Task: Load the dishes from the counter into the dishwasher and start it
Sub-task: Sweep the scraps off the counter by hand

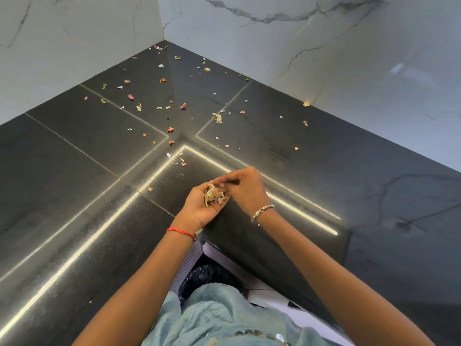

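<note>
No dishes and no dishwasher are in view. My left hand [199, 207] is cupped palm up over the black corner counter [74, 196] and holds a small heap of pale vegetable peel scraps [214, 194]. My right hand [245, 188] hovers right beside it, fingertips curled and touching the top of the heap at the left palm. Whether the right fingers pinch a scrap I cannot tell. Many small peel and food bits [169, 106] lie scattered over the counter toward the far corner.
White marble walls [324, 46] close the counter on two sides and meet at the far corner. Below the counter edge near my body is a dark bin with a black liner [207, 273] and a white cabinet front [269, 295].
</note>
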Action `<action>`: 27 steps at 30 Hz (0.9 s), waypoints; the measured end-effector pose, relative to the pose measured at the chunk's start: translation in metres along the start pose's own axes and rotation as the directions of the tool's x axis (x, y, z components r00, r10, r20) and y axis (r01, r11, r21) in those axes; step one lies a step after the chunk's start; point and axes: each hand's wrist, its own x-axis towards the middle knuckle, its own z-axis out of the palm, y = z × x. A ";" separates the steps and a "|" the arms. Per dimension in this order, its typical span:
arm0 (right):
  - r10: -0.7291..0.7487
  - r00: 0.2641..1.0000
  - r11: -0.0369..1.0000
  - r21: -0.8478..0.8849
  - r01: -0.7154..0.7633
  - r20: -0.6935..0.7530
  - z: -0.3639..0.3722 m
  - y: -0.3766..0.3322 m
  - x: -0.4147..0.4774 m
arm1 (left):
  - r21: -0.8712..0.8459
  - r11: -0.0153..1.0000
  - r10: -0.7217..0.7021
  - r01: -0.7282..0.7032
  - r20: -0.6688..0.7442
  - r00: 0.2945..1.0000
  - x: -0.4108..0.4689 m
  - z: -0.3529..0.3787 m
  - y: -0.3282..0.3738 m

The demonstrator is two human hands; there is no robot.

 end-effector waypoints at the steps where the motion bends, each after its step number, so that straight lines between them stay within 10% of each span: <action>1: -0.060 0.998 0.995 -0.082 0.058 -0.019 0.002 0.002 0.002 | 0.024 1.000 -0.004 0.004 0.010 1.000 0.002 0.005 -0.002; 7: -0.244 0.962 0.958 -0.181 0.221 -0.118 -0.021 0.011 0.024 | 0.046 0.998 -0.038 0.037 0.026 0.999 0.019 0.037 -0.009; 17: 0.116 0.944 0.873 -0.422 -0.246 -0.310 -0.115 0.105 0.095 | -0.001 0.995 -0.101 0.101 -0.004 0.995 0.073 0.074 -0.001; 27: 0.239 0.955 0.734 -0.612 -0.296 -0.175 -0.133 0.131 0.132 | 0.022 0.989 -0.143 0.144 -0.026 0.989 0.118 0.103 0.014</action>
